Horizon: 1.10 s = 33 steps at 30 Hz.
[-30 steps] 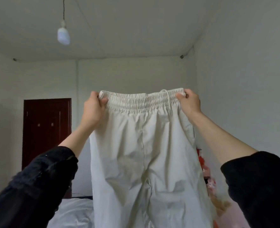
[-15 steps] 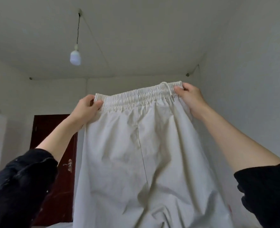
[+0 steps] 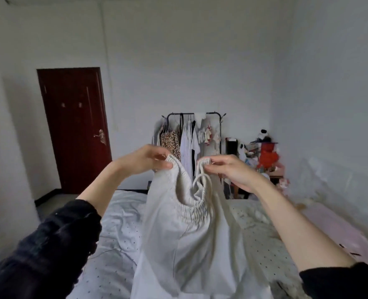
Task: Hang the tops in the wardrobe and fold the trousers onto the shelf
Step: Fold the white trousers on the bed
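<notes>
fingers (image 3: 163, 157) pinching trousers (image 3: 191, 238), legs cut off

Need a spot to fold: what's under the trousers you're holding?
Under the trousers, a dotted bedsheet shows on both sides. Whatever lies directly beneath the fabric is covered.

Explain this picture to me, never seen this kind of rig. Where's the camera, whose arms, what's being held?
There is no machine here: a person wears one wide-angle camera on the head, so you see their own two arms. The left hand and the right hand each pinch one end of the elastic waistband of pale trousers, which sags between them, with the drawstring looping near the right hand. The legs hang down over a bed with dotted sheets. Behind stand a clothes rack with hung garments and a dark red door.
</notes>
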Each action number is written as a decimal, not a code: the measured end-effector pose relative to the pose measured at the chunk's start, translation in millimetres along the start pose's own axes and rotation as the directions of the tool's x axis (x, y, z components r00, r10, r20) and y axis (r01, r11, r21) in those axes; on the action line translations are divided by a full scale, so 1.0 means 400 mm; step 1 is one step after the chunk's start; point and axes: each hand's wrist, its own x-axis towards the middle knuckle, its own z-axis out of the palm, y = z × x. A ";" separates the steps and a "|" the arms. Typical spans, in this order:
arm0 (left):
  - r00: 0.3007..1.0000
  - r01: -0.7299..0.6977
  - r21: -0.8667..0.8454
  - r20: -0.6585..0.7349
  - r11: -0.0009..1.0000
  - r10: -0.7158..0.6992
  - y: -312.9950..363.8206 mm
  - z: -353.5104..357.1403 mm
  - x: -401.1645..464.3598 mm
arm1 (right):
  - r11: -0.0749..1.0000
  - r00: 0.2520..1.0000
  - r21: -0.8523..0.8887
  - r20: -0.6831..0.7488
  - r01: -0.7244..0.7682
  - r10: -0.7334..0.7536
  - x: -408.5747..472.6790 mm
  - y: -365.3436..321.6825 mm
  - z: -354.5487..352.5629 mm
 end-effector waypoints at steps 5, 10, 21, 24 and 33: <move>0.988 -0.102 -0.112 -0.128 0.988 0.088 -0.001 0.117 -0.011 | 0.996 0.999 0.085 -0.026 0.028 -0.026 -0.024 0.036 0.075; 0.989 -0.109 -0.215 -0.121 0.971 0.084 -0.010 0.192 -0.045 | 0.986 0.996 0.166 -0.090 0.027 -0.012 -0.072 0.113 0.100; 0.996 -0.078 -0.163 0.026 0.983 0.083 -0.039 0.314 -0.060 | 0.945 0.982 0.320 -0.145 -0.071 0.123 -0.165 0.217 0.134; 0.989 -0.103 -0.111 0.095 0.989 0.113 -0.051 0.348 -0.066 | 0.915 0.981 0.391 -0.112 -0.102 0.157 -0.201 0.245 0.135; 0.948 0.072 0.052 0.306 0.996 -0.085 -0.120 0.401 -0.095 | 0.839 0.961 0.471 0.183 -0.272 0.208 -0.278 0.293 0.117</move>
